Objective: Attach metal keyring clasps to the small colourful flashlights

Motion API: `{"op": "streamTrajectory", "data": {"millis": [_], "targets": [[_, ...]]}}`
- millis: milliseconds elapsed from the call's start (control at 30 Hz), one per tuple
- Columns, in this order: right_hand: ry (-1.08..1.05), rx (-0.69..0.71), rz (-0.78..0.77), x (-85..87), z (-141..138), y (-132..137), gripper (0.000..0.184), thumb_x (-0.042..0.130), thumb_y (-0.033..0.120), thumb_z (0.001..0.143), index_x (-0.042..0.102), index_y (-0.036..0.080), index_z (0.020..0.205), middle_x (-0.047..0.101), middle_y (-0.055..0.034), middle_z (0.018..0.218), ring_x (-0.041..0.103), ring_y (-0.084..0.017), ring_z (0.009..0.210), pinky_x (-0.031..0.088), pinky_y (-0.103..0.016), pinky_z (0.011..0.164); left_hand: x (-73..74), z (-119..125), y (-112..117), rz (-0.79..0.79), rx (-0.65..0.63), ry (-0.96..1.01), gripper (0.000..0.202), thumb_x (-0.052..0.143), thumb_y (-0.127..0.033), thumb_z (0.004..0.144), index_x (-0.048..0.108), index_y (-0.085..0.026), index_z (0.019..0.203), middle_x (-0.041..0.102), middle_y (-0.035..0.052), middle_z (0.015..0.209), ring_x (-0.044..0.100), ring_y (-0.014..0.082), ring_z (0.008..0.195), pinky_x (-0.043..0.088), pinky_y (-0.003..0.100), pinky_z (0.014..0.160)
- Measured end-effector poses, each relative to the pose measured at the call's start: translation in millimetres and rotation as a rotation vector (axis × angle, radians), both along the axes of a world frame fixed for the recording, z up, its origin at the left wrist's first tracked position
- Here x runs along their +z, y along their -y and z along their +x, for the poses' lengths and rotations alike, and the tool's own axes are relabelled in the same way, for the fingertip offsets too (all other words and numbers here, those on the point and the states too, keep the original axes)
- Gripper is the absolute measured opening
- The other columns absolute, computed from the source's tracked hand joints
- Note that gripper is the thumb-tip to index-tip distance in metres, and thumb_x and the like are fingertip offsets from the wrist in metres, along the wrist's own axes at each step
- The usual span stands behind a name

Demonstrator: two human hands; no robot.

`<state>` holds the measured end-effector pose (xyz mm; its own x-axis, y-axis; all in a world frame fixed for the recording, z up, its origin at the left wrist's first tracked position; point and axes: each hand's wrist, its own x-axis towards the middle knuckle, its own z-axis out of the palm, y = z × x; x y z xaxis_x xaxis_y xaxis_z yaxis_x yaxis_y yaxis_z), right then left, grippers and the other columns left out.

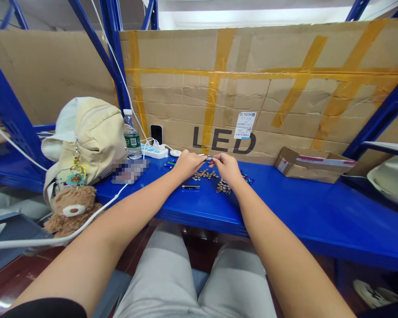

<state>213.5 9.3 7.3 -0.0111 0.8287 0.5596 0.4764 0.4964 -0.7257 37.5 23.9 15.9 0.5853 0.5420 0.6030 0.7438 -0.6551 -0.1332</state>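
Note:
Above the blue tabletop (275,207), my left hand (186,166) and my right hand (228,168) almost meet, both closed with fingertips pinched. Between them is a small object (209,158) with a shiny, silvery part, too small to name. Below the hands lie two heaps of small brownish round pieces, like coins: one heap (205,175) under my left fingers, the other heap (223,187) under my right wrist. A short black pen-like stick (190,187) lies in front of my left hand. Some thin coloured items (248,179) show partly behind my right wrist.
To the left sit a cream backpack (96,132) with a brown teddy bear (73,210), a water bottle (132,137) and a power strip (155,151). A white cable (86,223) crosses the left side. A cardboard tray (313,165) stands right, before a cardboard wall (175,97).

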Motion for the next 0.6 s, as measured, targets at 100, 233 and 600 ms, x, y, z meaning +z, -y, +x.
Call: {"op": "streamTrajectory", "data": {"millis": [100,233,600], "targets": [[-0.002,0.012,-0.034,-0.6,-2,1,0.013,0.049,0.013,0.085,0.062,0.015,0.086,0.072,-0.006,0.079,0.07,-0.016,0.069,0.052,-0.031,0.073,-2.5,0,-7,-0.063,-0.031,0.01,0.03,0.044,-0.03,0.093,0.064,-0.022,0.113,0.072,0.0088,0.101,0.065,0.0226,0.094,0.038,0.033,0.081],[0.063,0.037,-0.079,0.9,-1,3,0.021,0.048,0.017,0.087,0.061,0.015,0.104,0.072,-0.0061,0.082,0.068,-0.015,0.067,0.051,-0.031,0.075,-6.4,-3,-20,-0.241,-0.117,0.145,0.03,0.051,-0.029,0.088,0.064,-0.022,0.114,0.069,0.0052,0.112,0.064,0.0209,0.099,0.043,0.029,0.084],[0.098,-0.476,-0.035,5.3,39,-3,0.034,0.041,0.017,0.087,0.063,0.012,0.113,0.072,-0.0113,0.093,0.065,-0.022,0.095,0.046,-0.035,0.089,-8.1,-15,-26,-0.405,-0.082,0.329,0.026,0.054,-0.035,0.082,0.059,-0.018,0.101,0.066,0.0035,0.084,0.06,0.0181,0.075,0.045,0.029,0.07]]}}
